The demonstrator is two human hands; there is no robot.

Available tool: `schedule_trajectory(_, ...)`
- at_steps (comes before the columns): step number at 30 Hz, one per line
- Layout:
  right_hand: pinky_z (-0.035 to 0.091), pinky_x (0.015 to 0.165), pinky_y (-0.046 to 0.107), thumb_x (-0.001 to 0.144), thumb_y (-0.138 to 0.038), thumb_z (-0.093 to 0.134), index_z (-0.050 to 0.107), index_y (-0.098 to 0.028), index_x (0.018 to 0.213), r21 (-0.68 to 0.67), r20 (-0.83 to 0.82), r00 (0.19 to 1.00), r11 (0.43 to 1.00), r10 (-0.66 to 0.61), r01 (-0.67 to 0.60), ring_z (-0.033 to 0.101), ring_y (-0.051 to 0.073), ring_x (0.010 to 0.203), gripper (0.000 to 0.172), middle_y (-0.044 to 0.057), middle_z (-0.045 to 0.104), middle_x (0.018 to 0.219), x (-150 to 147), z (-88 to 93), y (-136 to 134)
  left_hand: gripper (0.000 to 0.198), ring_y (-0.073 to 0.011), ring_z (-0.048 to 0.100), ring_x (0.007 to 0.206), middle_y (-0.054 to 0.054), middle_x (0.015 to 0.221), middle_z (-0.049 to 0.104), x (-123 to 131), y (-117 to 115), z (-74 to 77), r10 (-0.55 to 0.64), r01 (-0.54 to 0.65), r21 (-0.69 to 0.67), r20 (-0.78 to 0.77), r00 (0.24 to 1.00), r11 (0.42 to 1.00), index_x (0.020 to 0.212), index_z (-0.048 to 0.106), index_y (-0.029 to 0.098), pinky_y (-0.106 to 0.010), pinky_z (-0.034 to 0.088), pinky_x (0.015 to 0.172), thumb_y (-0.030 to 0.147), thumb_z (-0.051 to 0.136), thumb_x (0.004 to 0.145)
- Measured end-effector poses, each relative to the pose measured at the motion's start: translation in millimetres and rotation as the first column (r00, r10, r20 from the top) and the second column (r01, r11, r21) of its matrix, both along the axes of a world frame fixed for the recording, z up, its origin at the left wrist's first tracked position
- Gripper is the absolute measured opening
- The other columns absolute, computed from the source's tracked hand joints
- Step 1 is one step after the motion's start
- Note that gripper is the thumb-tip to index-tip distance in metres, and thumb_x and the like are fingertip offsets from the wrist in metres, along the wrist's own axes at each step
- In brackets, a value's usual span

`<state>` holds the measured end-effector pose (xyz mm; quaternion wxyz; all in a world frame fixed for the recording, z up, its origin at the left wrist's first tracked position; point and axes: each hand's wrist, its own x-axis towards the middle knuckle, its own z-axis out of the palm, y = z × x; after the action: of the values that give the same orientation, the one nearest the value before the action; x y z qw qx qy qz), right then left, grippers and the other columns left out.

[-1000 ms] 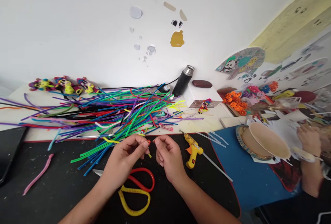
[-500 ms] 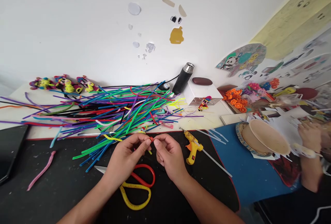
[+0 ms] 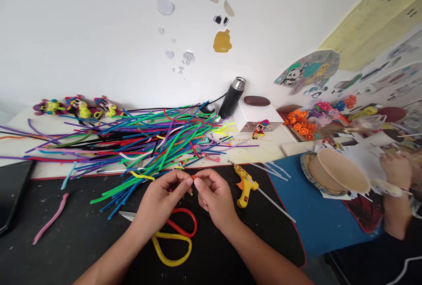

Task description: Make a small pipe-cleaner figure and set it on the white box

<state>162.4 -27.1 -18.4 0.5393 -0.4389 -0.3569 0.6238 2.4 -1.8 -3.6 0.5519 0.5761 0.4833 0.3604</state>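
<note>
Between the fingertips of both hands is a small red piece (image 3: 193, 178), perhaps a coiled bit of pipe cleaner; most of it is hidden. My left hand (image 3: 161, 199) pinches it with thumb and forefinger. My right hand (image 3: 217, 197) closes on its other side, thumb against forefinger. A bit of yellow-green shows below the left fingers, too covered to identify. Beneath the left wrist lie scissors (image 3: 189, 219) with one red and one yellow handle. A yellow glue gun (image 3: 244, 188) with a glue stick in it rests right of my right hand.
Many coloured pipe cleaners (image 3: 178, 140) lie heaped behind my hands. Several small figures (image 3: 81, 107) line the wall; another figure (image 3: 260, 129) leans by a white box (image 3: 245, 116). A black flask (image 3: 232, 98) stands beside it. At right, a co-worker's hand (image 3: 394, 171) is near a bowl (image 3: 349, 171).
The camera view has shifted slightly. My fingertips are a little closer together around the red piece, which shows less than before. Objects on the table stay put.
</note>
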Motion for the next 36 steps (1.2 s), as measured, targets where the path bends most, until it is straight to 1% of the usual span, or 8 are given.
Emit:
schedule_trajectory(2, 0.024, 0.036, 0.017, 0.088, -0.047, 0.079, 0.064, -0.018, 0.094, -0.001, 0.000, 1.000, 1.000, 0.000, 0.000, 0.032, 0.003, 0.038, 0.033, -0.009, 0.051, 0.057, 0.3, -1.0, -0.2, 0.036, -0.0167, 0.056, 0.069, -0.001, 0.077, 0.066, 0.0, 0.0, -1.4, -0.008, 0.008, -0.011, 0.000, 1.000, 1.000, 0.085, 0.072, 0.020, -0.027, 0.045, 0.064, 0.055, 0.066, 0.092)
schedule_trajectory(7, 0.023, 0.036, 0.017, 0.089, -0.046, 0.078, 0.064, -0.018, 0.090, -0.002, 0.014, 1.000, 1.000, -0.001, 0.001, 0.031, 0.003, 0.039, 0.032, -0.011, 0.045, 0.052, 3.0, -2.3, 1.5, 0.037, -0.0172, 0.057, 0.071, -0.002, 0.078, 0.069, -0.8, 0.5, -2.9, -0.053, 0.053, -0.029, 0.003, 0.999, 0.998, 0.085, 0.073, 0.020, -0.028, 0.046, 0.066, 0.055, 0.064, 0.093)
schedule_trajectory(11, 0.022, 0.036, 0.017, 0.088, -0.048, 0.079, 0.063, -0.018, 0.090, -0.032, -0.004, 1.000, 0.999, -0.001, 0.001, 0.029, 0.003, 0.038, 0.034, -0.011, 0.046, 0.053, 3.5, -2.3, 2.3, 0.035, -0.0175, 0.059, 0.074, -0.002, 0.079, 0.070, -1.2, 1.7, -1.0, -0.068, 0.068, -0.007, -0.008, 0.998, 0.998, 0.085, 0.074, 0.021, -0.028, 0.046, 0.068, 0.053, 0.064, 0.094)
schedule_trajectory(14, 0.022, 0.036, 0.017, 0.086, -0.049, 0.080, 0.063, -0.018, 0.089, -0.048, -0.011, 1.000, 0.999, 0.001, -0.001, 0.028, 0.004, 0.038, 0.036, -0.012, 0.044, 0.051, 3.3, -1.7, 1.8, 0.032, -0.0168, 0.058, 0.072, -0.002, 0.079, 0.069, -0.5, 2.6, -0.1, -0.049, 0.049, 0.013, -0.009, 0.999, 0.999, 0.086, 0.074, 0.021, -0.027, 0.046, 0.066, 0.051, 0.067, 0.092)
schedule_trajectory(18, 0.022, 0.035, 0.018, 0.086, -0.051, 0.080, 0.062, -0.018, 0.087, -0.051, -0.003, 1.000, 0.998, 0.021, -0.022, 0.028, 0.004, 0.037, 0.037, -0.012, 0.042, 0.050, 4.5, 0.1, 1.3, 0.027, -0.0161, 0.060, 0.071, -0.001, 0.082, 0.069, 0.0, 2.9, -1.0, -0.001, 0.001, 0.005, 0.047, 0.999, 1.000, 0.097, 0.074, 0.021, -0.026, 0.047, 0.063, 0.047, 0.073, 0.089)
schedule_trajectory(21, 0.021, 0.036, 0.018, 0.085, -0.053, 0.080, 0.062, -0.018, 0.086, -0.047, -0.011, 0.999, 0.998, 0.047, -0.048, 0.028, 0.004, 0.037, 0.038, -0.012, 0.042, 0.050, 4.9, 1.6, 1.1, 0.028, -0.0174, 0.064, 0.076, -0.003, 0.088, 0.073, -1.7, 2.8, -1.3, -0.003, 0.003, -0.006, 0.079, 0.997, 1.000, 0.105, 0.075, 0.022, -0.026, 0.051, 0.067, 0.044, 0.075, 0.088)
schedule_trajectory(27, 0.021, 0.036, 0.018, 0.083, -0.052, 0.081, 0.062, -0.018, 0.084, -0.067, -0.038, 0.996, 0.994, 0.078, -0.081, 0.027, 0.004, 0.037, 0.039, -0.012, 0.041, 0.049, 3.6, 3.1, 1.6, 0.023, -0.0182, 0.068, 0.078, -0.003, 0.086, 0.076, -5.5, 4.5, 2.8, -0.042, 0.042, -0.006, 0.090, 0.995, 0.999, 0.096, 0.078, 0.022, -0.026, 0.054, 0.071, 0.043, 0.076, 0.088)
schedule_trajectory(36, 0.024, 0.036, 0.019, 0.082, -0.055, 0.081, 0.063, -0.019, 0.088, -0.089, -0.018, 0.995, 0.991, 0.095, -0.096, 0.028, 0.005, 0.038, 0.041, -0.012, 0.041, 0.049, 3.2, 1.1, -0.5, 0.024, -0.0188, 0.069, 0.075, -0.004, 0.082, 0.076, -2.5, 4.8, 4.6, 0.029, -0.027, -0.023, 0.104, 0.994, 0.999, 0.089, 0.079, 0.021, -0.027, 0.057, 0.068, 0.044, 0.079, 0.083)
